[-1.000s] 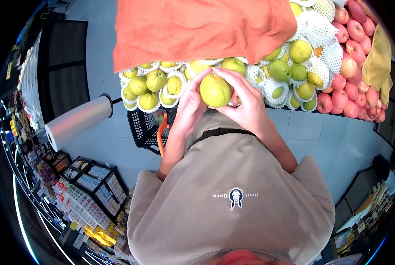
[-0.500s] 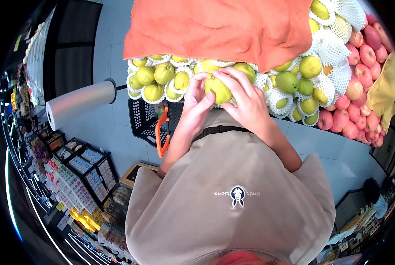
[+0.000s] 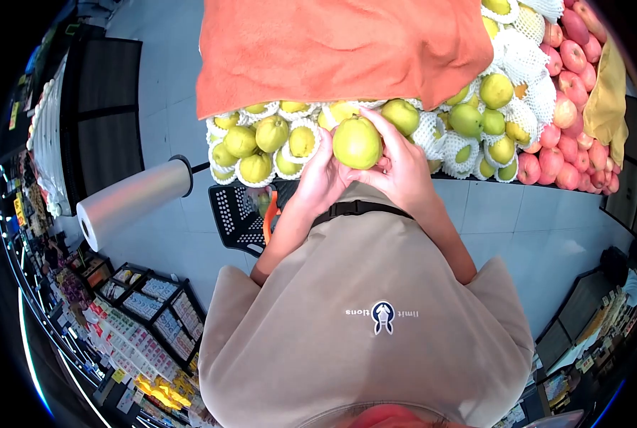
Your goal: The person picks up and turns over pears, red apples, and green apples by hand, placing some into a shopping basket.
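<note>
A round yellow-green pear is held in front of my waist between both hands, at the near edge of the fruit display. My left hand is closed around its left and lower side. On the right, my right hand wraps it, with the index finger reaching up along its side. The held pear has no foam net on it. Just beyond my hands lie several similar pears, many in white foam nets. An orange cloth covers the fruit behind them.
Pink-red apples are piled at the right, beside a mustard cloth. A roll of plastic bags sticks out at the left. Below the display, a black basket with an orange handle stands by my left forearm. Packaged-goods shelves stand lower left.
My fingers have moved off the top of the pear to its sides, so more of it shows. The view has shifted slightly, with the display lower in it.
</note>
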`<state>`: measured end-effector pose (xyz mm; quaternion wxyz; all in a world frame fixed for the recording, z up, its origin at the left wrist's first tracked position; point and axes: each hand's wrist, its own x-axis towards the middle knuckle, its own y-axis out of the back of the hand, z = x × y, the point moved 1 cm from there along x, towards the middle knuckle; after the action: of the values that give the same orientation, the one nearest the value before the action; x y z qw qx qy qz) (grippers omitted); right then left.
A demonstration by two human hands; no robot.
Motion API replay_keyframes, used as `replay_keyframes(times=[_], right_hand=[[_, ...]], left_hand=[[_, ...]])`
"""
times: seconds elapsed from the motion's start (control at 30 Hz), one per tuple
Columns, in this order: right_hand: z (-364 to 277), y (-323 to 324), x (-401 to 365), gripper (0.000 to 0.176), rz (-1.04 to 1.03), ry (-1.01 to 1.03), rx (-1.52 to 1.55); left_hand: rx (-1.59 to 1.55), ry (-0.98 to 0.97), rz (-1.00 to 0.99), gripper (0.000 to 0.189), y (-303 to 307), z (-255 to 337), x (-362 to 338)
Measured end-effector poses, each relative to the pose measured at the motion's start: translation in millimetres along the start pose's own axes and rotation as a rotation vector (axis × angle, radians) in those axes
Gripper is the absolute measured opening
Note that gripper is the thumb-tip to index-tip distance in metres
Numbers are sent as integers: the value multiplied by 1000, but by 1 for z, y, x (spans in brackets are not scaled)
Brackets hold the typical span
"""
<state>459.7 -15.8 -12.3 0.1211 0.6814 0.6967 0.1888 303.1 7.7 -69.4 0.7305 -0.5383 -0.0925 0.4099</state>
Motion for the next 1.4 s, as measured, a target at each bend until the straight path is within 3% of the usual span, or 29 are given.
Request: replay_keyframes(times=[0.13,0.17,0.27,0.47,0.53,0.6,0.7,0.73,0.8,0.87,1.03,1.27,1.4], right_hand=[[5,-18,-4,81,-48,-19,-76],[3,-20,-4,82,-76,-26,-101],[0,-30,-7,80,-58,51,-191],[-7,-33,-13,59,69,-9,-167],[-2,-29,-16,54,139,0,-207],[2,-24,-16,50,210,10,-241],[5,-15,-18,47,414,-61,-374],[7,-13,-19,47,424,-66,-375],[12,-10,-18,46,506,-85,-428],[24,-11,-17,49,522,-39,-478],[32,-19,-10,61,461,-300,-667],[33,-18,-2,60,494,-362,-639],[31,-10,-8,56,573,-279,-476]], left_hand=[[-169,49,-109,68,26,-1,-6],[-4,52,-105,67,30,2,-10],[-16,-46,-103,60,22,11,-21],[166,-186,13,64,24,28,-25],[455,-341,93,53,24,34,-22],[455,-397,136,52,23,35,-19],[1152,-715,299,47,33,39,-12],[1155,-711,289,47,32,42,-12],[1603,-801,301,40,27,47,-12],[1606,-801,281,38,33,47,-6],[1638,-816,230,39,38,54,-3],[1625,-839,200,40,29,55,-12],[1579,-857,183,36,22,53,-18]])
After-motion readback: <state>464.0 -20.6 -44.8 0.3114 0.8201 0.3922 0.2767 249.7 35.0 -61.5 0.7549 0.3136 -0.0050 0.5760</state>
